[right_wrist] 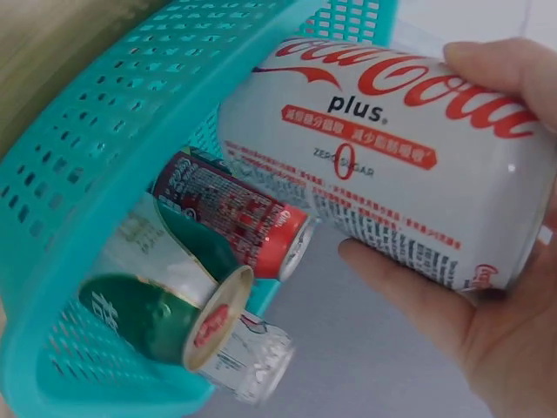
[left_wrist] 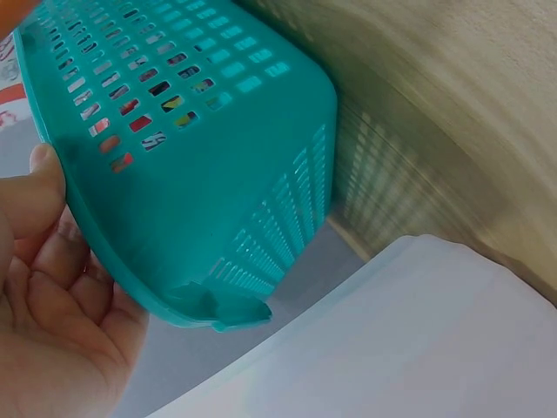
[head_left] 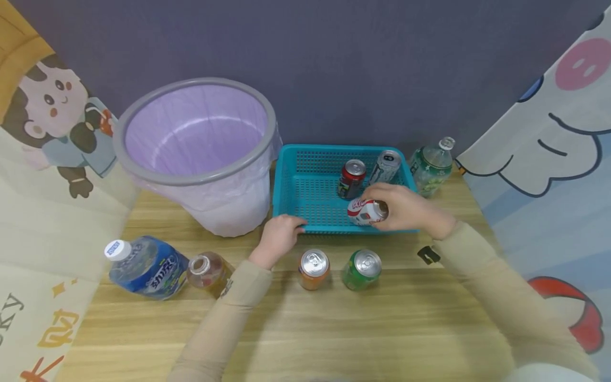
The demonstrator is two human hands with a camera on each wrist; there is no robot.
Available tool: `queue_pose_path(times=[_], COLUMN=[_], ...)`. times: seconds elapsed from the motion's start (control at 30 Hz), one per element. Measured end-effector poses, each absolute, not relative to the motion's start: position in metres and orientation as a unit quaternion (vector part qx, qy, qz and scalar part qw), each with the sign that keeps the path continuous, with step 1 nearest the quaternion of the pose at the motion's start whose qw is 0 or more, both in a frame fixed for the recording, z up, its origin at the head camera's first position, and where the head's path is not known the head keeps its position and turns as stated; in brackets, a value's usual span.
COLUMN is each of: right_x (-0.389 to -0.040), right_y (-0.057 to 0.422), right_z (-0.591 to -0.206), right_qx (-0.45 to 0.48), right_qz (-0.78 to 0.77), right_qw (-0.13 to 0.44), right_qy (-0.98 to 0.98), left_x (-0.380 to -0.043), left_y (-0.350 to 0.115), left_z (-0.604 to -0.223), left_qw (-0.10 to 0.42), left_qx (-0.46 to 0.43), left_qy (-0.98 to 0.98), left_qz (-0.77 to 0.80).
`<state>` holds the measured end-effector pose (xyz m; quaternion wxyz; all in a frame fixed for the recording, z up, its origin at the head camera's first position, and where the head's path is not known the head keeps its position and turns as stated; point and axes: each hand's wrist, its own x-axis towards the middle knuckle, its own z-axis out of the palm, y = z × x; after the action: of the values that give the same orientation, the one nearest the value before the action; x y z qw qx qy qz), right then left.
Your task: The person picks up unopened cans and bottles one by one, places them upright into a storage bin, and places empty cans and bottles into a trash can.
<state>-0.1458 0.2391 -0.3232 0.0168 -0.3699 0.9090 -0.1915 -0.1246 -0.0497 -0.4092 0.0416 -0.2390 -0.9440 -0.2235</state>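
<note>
My right hand (head_left: 406, 208) grips a white Coca-Cola Plus can (right_wrist: 383, 148) by its upper part, tilted over the front right of the teal basket (head_left: 346, 148). Fingers and thumb wrap around the can in the right wrist view. A red-and-black can (head_left: 352, 179) and a silver can (head_left: 384, 167) stand behind it in the basket. In the right wrist view a green-and-white can (right_wrist: 165, 287) also shows there, hidden by my hand from the head view. My left hand (head_left: 279, 239) holds the front left rim, its thumb (left_wrist: 43, 178) on the edge and fingers curled beneath.
A lidless bin (head_left: 238, 201) with a purple interior stands left of the basket. An orange can (head_left: 314, 269) and a green can (head_left: 361, 270) stand in front. Left are a blue-labelled bottle (head_left: 153, 270) and an amber bottle (head_left: 210, 273); a green-labelled bottle (head_left: 431, 167) stands right.
</note>
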Motion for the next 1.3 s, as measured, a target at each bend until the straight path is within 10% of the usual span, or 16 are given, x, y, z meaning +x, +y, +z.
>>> queue_pose_path(times=[1.3], right_x=[-0.219], right_y=[0.21], right_z=[-0.353], right_qx=[-0.288], right_qz=[-0.162], right_qw=[0.232], right_qy=[0.915], left_x=[-0.123], left_y=[-0.05], left_z=[-0.409], left_qw=[0.046], left_qx=[-0.241], left_qy=[-0.942], left_qz=[-0.23])
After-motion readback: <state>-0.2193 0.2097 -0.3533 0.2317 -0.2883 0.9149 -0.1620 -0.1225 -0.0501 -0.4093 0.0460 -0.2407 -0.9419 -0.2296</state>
